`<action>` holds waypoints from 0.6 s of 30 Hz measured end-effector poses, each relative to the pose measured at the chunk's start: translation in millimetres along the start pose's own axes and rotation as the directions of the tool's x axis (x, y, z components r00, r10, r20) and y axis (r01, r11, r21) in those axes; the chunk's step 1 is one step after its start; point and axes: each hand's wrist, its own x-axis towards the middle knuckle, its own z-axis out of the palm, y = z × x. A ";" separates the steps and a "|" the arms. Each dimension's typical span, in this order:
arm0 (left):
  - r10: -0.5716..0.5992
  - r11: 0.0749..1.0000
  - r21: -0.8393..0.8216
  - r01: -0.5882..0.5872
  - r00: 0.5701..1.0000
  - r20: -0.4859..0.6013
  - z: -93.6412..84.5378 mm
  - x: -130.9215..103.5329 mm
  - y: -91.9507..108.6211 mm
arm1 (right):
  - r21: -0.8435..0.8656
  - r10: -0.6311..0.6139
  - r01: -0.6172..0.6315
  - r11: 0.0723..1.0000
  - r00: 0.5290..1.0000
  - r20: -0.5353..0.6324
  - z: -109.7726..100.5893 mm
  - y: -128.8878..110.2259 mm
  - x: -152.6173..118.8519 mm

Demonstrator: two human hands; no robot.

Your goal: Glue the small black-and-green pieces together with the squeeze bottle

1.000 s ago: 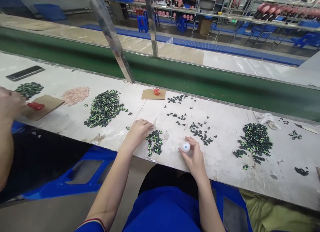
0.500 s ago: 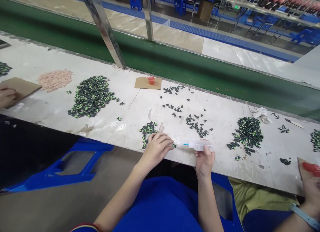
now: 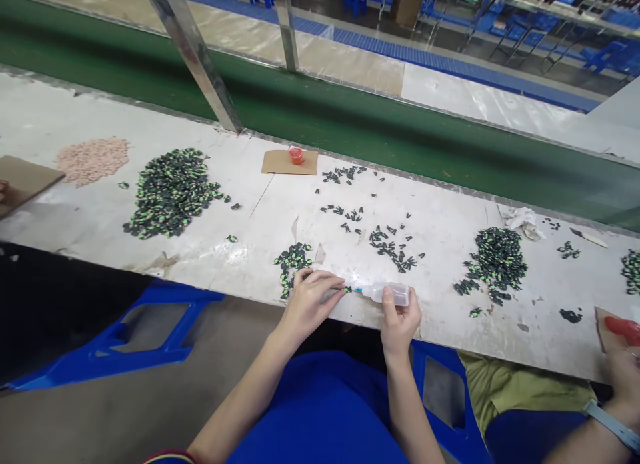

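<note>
My left hand (image 3: 314,301) is closed, pinching a small black-and-green piece (image 3: 347,289) between its fingertips just above the table. My right hand (image 3: 400,321) grips a clear plastic squeeze bottle (image 3: 393,293) with a thin blue needle tip (image 3: 358,290). The bottle lies nearly level and its tip points left, at or very close to the held piece; whether they touch I cannot tell. Beside my left hand is a small heap of black-and-green pieces (image 3: 293,259), partly hidden by it. Small dark forked pieces (image 3: 393,247) lie scattered beyond both hands.
Larger heaps of black-and-green pieces (image 3: 173,194) lie left and right, with a pile of pinkish bits (image 3: 94,161) farther left. A red cup (image 3: 296,156) stands on cardboard (image 3: 275,162) at the back. Co-workers' hands show at both sides; a metal post (image 3: 195,57) rises behind.
My right hand has brought the bottle leftward, its tip now up against or close to the held piece. My left hand stays nearly in place. The whole view has shifted slightly.
</note>
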 end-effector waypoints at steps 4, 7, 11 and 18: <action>0.005 1.000 0.018 -0.005 1.000 -0.008 -1.1 0.8 0.9 | -0.019 -0.010 0.011 1.000 1.000 0.018 0.5 0.2 0.2; 0.003 1.000 0.020 -0.003 1.000 -0.012 -1.6 1.3 1.6 | -0.028 -0.016 0.016 0.999 0.999 0.031 0.8 0.8 -0.3; -0.034 0.999 0.019 0.034 0.999 0.012 -1.9 2.1 1.5 | -0.042 -0.014 0.015 0.999 1.000 0.019 1.0 1.5 -1.4; -0.062 0.998 0.003 0.062 0.998 0.018 -1.6 3.1 1.4 | -0.034 0.003 -0.002 0.999 1.000 0.017 0.6 2.3 -2.4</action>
